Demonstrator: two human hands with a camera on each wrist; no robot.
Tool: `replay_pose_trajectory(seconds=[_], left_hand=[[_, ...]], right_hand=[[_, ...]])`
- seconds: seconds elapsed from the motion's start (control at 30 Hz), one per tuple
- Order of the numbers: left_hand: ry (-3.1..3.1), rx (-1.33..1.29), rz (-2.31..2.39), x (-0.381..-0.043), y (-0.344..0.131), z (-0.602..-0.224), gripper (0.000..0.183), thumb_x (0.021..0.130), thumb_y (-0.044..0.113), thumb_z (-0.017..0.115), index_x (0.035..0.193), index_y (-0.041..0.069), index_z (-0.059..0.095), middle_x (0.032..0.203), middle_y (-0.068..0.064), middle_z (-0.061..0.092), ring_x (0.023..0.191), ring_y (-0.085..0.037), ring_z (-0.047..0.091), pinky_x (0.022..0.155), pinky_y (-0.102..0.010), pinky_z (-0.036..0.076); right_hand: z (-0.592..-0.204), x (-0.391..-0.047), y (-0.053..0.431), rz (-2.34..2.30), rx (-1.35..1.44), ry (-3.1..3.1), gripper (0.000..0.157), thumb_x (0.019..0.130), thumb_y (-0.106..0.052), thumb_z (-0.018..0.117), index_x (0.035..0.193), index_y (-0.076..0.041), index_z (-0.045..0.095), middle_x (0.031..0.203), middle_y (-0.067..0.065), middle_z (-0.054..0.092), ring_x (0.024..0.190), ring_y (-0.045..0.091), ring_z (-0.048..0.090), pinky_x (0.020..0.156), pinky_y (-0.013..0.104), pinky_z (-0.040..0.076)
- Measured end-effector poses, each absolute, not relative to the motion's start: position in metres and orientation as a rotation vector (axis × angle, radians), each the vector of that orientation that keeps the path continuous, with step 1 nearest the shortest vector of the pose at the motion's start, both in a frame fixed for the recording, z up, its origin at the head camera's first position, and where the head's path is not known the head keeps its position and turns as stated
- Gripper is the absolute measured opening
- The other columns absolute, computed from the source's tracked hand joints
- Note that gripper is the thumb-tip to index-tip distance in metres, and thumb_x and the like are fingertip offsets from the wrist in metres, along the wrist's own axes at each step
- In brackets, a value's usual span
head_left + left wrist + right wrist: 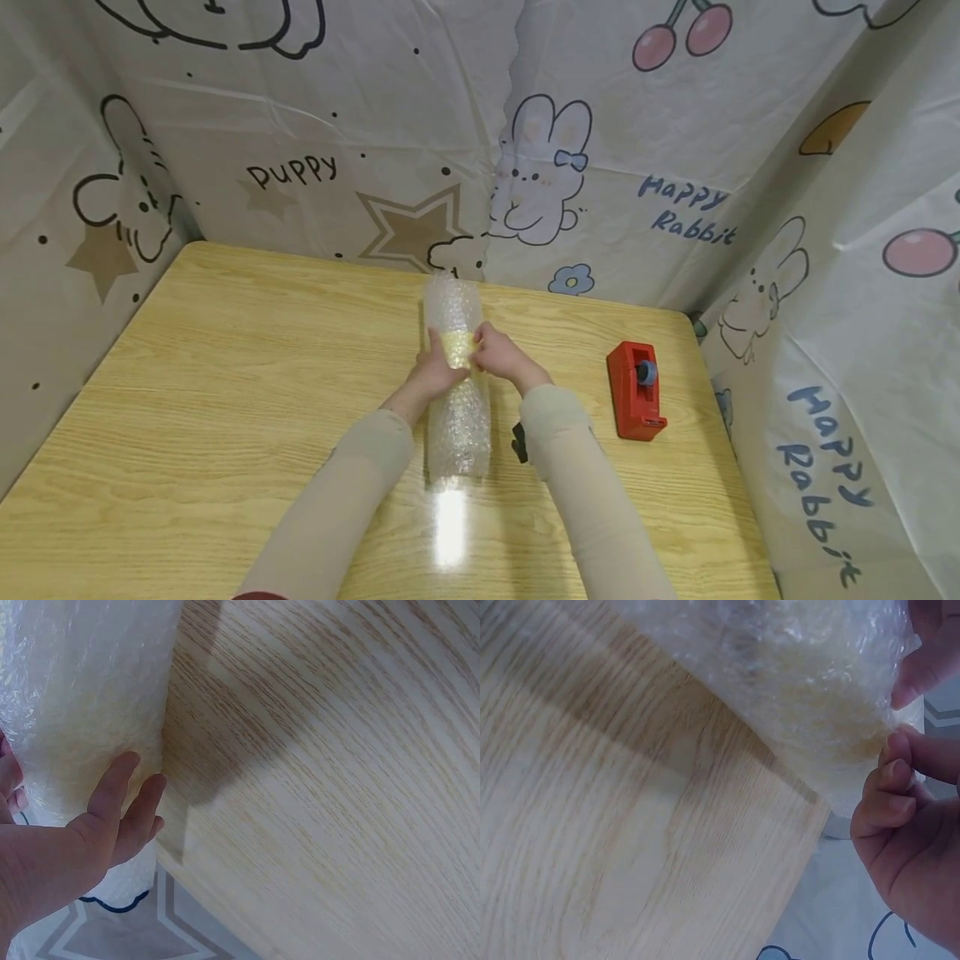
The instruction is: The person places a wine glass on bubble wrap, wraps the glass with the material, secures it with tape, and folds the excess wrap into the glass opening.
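Observation:
A long roll of bubble wrap point(459, 429) lies on the table, pointing away from me, with a yellowish patch showing around its middle. My left hand point(433, 371) rests on its left side, thumb across the top; in the left wrist view the fingers point(112, 787) lie fairly straight along the wrap. From the right, my right hand point(504, 357) pinches at the wrap's surface between thumb and curled fingers, as the right wrist view shows at the fingertips point(896, 742). Whether a piece of clear tape is also in that pinch cannot be made out.
A red tape dispenser point(633, 392) stands to the right on the wooden table point(247, 358). Beside my right sleeve, a small black object point(519, 442) is partly hidden. Printed cloth point(420, 108) hangs along the back and both sides.

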State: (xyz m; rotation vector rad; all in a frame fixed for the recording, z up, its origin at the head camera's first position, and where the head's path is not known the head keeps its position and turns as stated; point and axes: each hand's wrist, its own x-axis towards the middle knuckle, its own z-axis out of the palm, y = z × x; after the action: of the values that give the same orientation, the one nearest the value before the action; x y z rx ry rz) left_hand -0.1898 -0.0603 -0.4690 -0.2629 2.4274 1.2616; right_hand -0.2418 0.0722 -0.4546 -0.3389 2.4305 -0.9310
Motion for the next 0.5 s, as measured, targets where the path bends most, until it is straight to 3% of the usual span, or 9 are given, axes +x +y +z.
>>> replay_pose_trajectory(seconds=[0.5], left_hand=[[2.432, -0.236, 1.258, -0.190, -0.062, -0.470, 0.100, 0.087, 0.027, 0.060, 0.146, -0.001, -0.015, 0.141, -0.044, 0.017, 0.130, -0.052, 0.030, 0.106, -0.056, 0.033]], right_hand=[[-0.463, -0.246, 0.084, -1.053, -0.393, 2.286, 0.025, 0.084, 0.002, 0.046, 0.108, 0.000, 0.037, 0.065, 0.002, 0.050, 0.056, 0.012, 0.043, 0.049, 0.019, 0.034]])
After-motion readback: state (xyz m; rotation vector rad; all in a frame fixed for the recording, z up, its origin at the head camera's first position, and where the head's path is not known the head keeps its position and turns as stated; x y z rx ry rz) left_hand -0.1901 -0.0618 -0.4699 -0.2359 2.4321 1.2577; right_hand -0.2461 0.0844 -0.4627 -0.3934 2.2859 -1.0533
